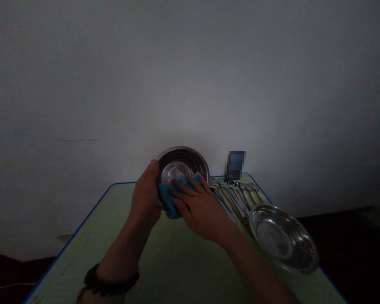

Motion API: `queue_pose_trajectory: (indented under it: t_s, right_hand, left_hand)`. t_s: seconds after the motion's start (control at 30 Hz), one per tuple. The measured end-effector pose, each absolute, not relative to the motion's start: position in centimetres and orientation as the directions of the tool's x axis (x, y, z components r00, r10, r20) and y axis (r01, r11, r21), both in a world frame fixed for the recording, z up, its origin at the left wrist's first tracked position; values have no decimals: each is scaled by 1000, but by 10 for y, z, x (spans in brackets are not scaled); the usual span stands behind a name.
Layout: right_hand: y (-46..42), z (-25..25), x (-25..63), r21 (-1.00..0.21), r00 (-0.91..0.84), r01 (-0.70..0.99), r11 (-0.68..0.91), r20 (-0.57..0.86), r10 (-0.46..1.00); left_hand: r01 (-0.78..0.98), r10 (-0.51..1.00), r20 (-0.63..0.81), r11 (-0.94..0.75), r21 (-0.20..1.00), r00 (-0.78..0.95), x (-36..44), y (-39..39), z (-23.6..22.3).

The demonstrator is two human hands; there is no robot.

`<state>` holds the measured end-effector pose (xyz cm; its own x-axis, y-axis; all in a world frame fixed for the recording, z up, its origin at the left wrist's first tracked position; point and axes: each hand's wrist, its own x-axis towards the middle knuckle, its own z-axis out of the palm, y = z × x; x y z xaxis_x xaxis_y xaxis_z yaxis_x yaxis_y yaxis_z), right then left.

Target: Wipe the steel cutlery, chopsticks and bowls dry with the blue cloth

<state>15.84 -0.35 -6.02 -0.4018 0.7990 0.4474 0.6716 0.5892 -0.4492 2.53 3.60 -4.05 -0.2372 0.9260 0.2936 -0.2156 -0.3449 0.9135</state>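
A shiny metal bowl (190,158) is held up above the table, tilted so its inside faces me. My left hand (145,192) grips it by the left side, thumb over the rim and the other fingers hidden behind. Across the bowl's lower inside lies a blue cloth (171,204). My right hand (201,204) presses on that cloth with its fingers spread, pushing it against the metal. A dark beaded bracelet sits on my left wrist.
A second metal bowl (283,238) rests at the table's right edge. Several pieces of cutlery (237,198) lie behind it. A blurred-out upright dark object (236,164) stands at the back by the wall (190,84). The light green table (104,223) has blue edging.
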Motion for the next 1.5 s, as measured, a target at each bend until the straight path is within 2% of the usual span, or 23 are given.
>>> queue_pose_trajectory:
  t_s: [0.07,0.17,0.3,0.43,0.5,0.6,0.8,0.93,1.07,1.17,1.3,1.4,1.5]
  right_hand:
    - [5,-68,162,-395,-259,776,492,513,819]
    - [17,-76,168,-380,-72,844,378,618,783]
    - [28,-81,176,-349,15,865,361,737,676]
    - [29,-78,180,-376,174,884,277,816,552]
    - [27,-74,179,-398,213,887,236,804,556]
    - [24,-70,174,-472,178,840,269,707,684]
    - [18,-79,159,-681,148,685,259,478,866]
    - [16,-82,154,-808,11,460,369,420,907]
    - [16,-73,159,-895,-1,244,373,385,923]
    - [13,-64,163,-878,-151,149,454,434,888]
    - [8,-58,168,-834,-344,109,541,479,807]
    - [3,-55,170,-775,-446,218,593,461,767]
    - [1,-54,171,-601,-498,420,680,474,726]
  left_hand:
    - [-196,918,298,-353,915,-260,27,33,-38]
    - [-57,907,388,-401,914,-162,35,24,-36]
    - [88,907,420,-417,905,-24,48,14,-38]
    - [109,922,383,-375,921,-65,54,11,-40]
    - [109,912,388,-376,920,-132,54,10,-38]
    - [117,891,411,-394,911,-194,54,7,-37]
    - [149,881,441,-420,895,-171,61,10,-54]
    - [131,889,428,-410,903,-162,69,10,-65]
    - [12,935,323,-324,946,-145,73,11,-68]
    - [-143,956,241,-266,953,-169,71,15,-66]
    - [-346,993,-2,-40,937,-121,61,21,-55]
    - [-416,974,-89,-5,909,-206,48,27,-44]
    - [-459,956,-70,-71,886,-285,36,33,-37]
